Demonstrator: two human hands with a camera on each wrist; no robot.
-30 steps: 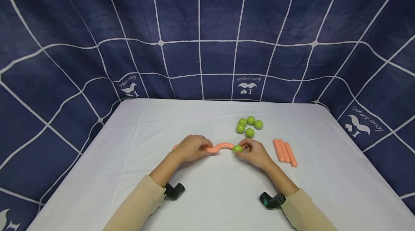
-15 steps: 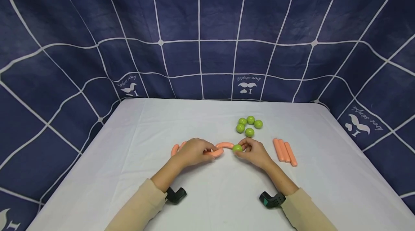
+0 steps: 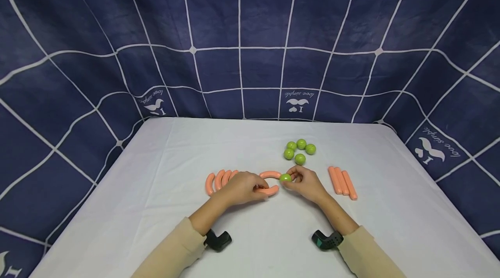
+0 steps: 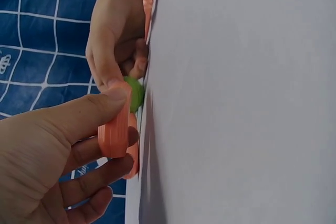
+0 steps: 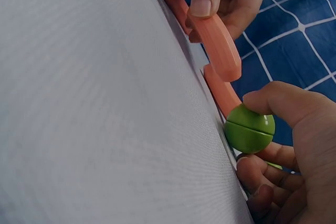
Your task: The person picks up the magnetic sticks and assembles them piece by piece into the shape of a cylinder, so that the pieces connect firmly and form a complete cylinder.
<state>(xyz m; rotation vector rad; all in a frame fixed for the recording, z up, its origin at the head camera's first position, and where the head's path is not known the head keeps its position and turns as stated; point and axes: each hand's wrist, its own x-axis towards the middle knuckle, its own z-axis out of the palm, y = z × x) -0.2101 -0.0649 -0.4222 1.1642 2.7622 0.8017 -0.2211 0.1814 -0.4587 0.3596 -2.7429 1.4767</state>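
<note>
In the head view my left hand [image 3: 247, 187] pinches a curved orange-pink rod [image 3: 270, 191] between thumb and fingers, its free end pointing right. The left wrist view shows this rod [image 4: 114, 132] under my thumb. My right hand [image 3: 306, 183] pinches a green ball [image 3: 285, 178] with thumb and fingers; in the right wrist view a groove runs across the ball [image 5: 249, 128]. A second curved rod [image 3: 269, 174] lies on the table with its right end at the ball. The held rod [image 5: 218, 48] overlaps that one [image 5: 223, 92] in the right wrist view.
Several more curved rods [image 3: 210, 184] lie side by side left of my left hand, partly hidden by it. Several green balls [image 3: 300, 158] sit behind my right hand. Straight orange-pink rods [image 3: 339, 181] lie to the right on the white tablecloth [image 3: 273, 243]. A dark blue checked curtain [image 3: 261, 70] surrounds the table.
My left hand has moved right and a little nearer to me with its curved rod, passing in front of the lying one. The curved rods at the left now show more. My right hand stays in place.
</note>
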